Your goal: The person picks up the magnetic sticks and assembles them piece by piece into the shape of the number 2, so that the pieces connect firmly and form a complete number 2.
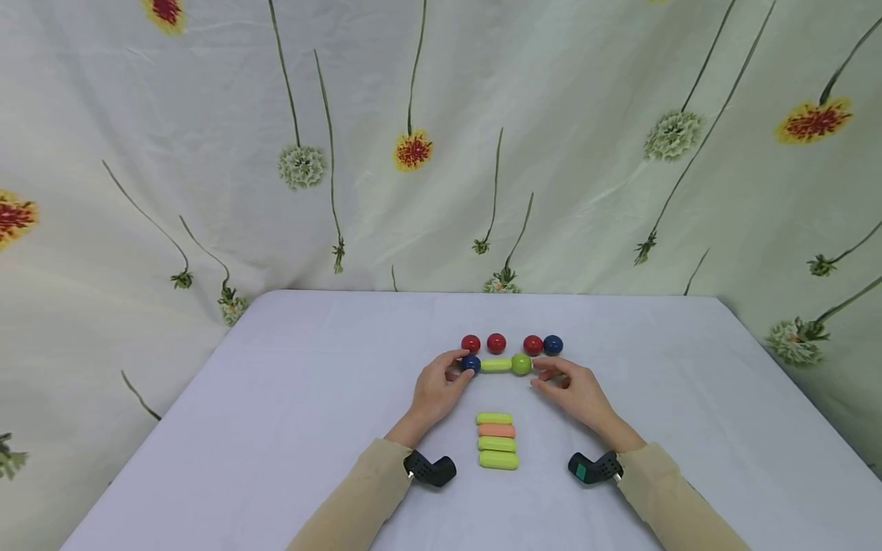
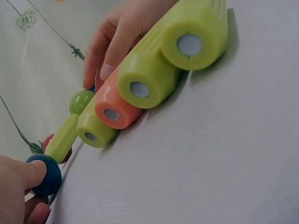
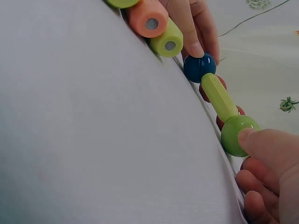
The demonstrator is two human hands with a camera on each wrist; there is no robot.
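In the head view a blue ball [image 1: 472, 364], a yellow-green stick [image 1: 496, 366] and a green ball [image 1: 521, 363] stand joined in a row. My left hand [image 1: 438, 384] pinches the blue ball between thumb and fingers. Just right of the green ball, my right hand [image 1: 570, 389] has its fingertips spread close beside it, with a gap between thumb and index finger. In the right wrist view its thumb [image 3: 268, 142] overlaps the green ball; whether it touches is unclear.
Behind the row sit red balls [image 1: 496, 343] and another blue ball [image 1: 553, 345]. Nearer me lie several parallel sticks, yellow-green ones [image 1: 498, 444] and an orange one [image 1: 497, 431], with grey discs at their ends. A flowered cloth [image 1: 572, 191] hangs behind the white table [image 1: 310, 383].
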